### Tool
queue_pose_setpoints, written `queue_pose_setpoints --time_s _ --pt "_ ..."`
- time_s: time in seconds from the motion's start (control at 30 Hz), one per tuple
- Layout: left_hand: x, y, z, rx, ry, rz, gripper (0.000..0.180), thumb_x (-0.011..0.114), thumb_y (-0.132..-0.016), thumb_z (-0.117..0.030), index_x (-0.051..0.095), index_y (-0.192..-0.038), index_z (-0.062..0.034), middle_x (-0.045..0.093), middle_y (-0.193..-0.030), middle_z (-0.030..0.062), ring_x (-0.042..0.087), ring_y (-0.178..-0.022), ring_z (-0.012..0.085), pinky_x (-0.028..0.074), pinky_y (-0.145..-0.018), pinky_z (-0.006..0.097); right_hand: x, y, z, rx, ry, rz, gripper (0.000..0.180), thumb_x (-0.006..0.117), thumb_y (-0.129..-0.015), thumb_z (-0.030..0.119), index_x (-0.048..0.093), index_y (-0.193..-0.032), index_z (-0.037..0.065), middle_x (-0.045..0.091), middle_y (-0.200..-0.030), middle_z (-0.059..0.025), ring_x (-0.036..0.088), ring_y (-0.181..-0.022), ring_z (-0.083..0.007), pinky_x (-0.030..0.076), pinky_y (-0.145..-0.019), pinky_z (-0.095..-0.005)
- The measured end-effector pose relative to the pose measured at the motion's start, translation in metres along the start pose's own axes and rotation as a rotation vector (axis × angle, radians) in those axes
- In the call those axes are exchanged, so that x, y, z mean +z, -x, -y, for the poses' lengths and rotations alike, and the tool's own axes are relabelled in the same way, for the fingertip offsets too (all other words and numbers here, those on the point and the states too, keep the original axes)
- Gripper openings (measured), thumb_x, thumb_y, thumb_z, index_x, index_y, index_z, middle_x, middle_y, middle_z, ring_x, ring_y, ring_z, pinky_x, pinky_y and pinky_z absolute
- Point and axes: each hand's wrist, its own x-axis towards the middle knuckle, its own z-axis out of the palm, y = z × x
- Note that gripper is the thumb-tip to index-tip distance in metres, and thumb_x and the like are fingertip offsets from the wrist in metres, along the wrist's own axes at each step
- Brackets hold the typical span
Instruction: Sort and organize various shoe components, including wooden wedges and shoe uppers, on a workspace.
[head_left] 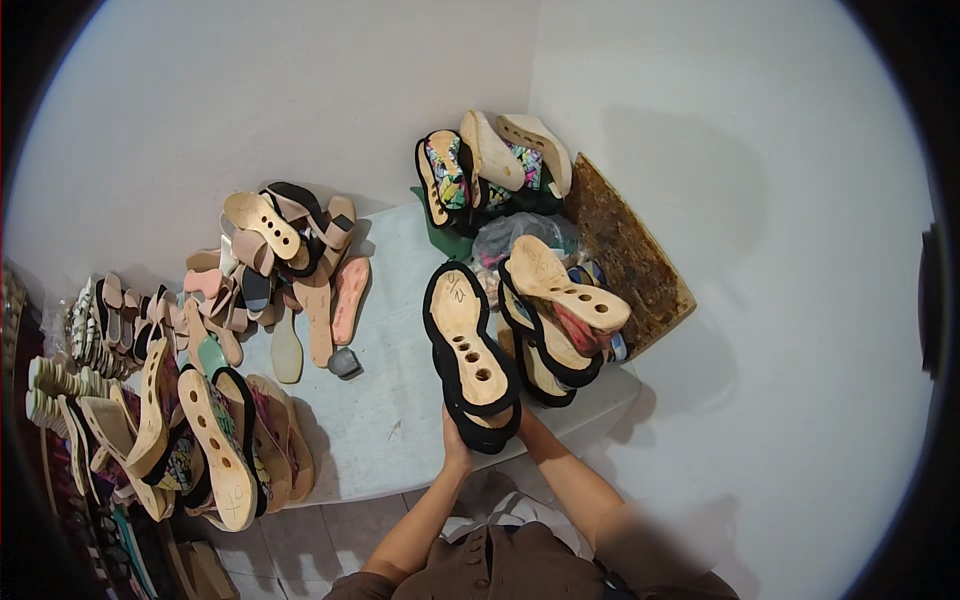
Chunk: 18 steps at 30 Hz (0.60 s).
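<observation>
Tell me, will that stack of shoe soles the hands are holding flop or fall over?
The stack of soles probably stays stiff: it stands flat and unbent. It may slide apart, since the layers look loose. Left hand and right hand grip only its near end.

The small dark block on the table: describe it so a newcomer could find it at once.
On the pale table, look just right of the left-hand heap of soles. The small dark block sits alone below a pinkish sole: squat and grey, not flat or foot-shaped.
</observation>
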Motion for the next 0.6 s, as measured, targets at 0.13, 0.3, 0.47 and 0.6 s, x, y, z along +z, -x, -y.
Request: queue_pose_setpoints --time_s 0.13,0.3,0.47,0.6 --pt "0.003 -0.001 0.003 -0.031 0.031 -0.042 0.053 0.038 -0.09 -0.04 0.027 -0.133 -0.0089 0.038 -0.131 0.0043 0.038 -0.119 0.0189 0.031 -0.099 0.033 0.008 -0.002 0.01 -0.01 -0.131 -0.014 0.056 0.037 -0.091 0.038 0.022 -0.137 0.009 0.031 -0.137 -0.0062 0.033 -0.123 -0.0169 0.027 -0.101 -0.0307" --pt "0.01 -0.009 0.009 0.066 0.003 0.0 0.053 0.042 -0.09 -0.036 0.027 -0.132 -0.0077 0.037 -0.131 0.0046 0.038 -0.119 0.0192 0.032 -0.099 0.033 0.005 0.001 0.025 -0.071 -0.075 0.016 0.056 0.039 -0.091 0.036 0.022 -0.137 0.009 0.03 -0.137 -0.0064 0.031 -0.124 -0.017 0.025 -0.102 -0.0307" --pt "0.007 -0.012 0.014 0.071 0.01 0.004 0.052 0.043 -0.09 -0.035 0.028 -0.131 -0.0068 0.038 -0.13 0.0053 0.039 -0.118 0.0192 0.032 -0.099 0.033 0.014 0.011 0.029 -0.062 -0.164 -0.063 0.055 0.04 -0.091 0.033 0.023 -0.137 0.008 0.03 -0.137 -0.0066 0.031 -0.124 -0.0174 0.024 -0.103 -0.0309" --pt "0.009 -0.014 0.014 0.097 0.023 0.025 0.053 0.043 -0.09 -0.035 0.028 -0.131 -0.006 0.038 -0.13 0.006 0.04 -0.117 0.019 0.032 -0.099 0.033 0.008 0.015 0.018 -0.065 -0.264 -0.112 0.054 0.037 -0.092 0.034 0.024 -0.136 0.006 0.032 -0.136 -0.007 0.033 -0.123 -0.0179 0.025 -0.102 -0.0312"
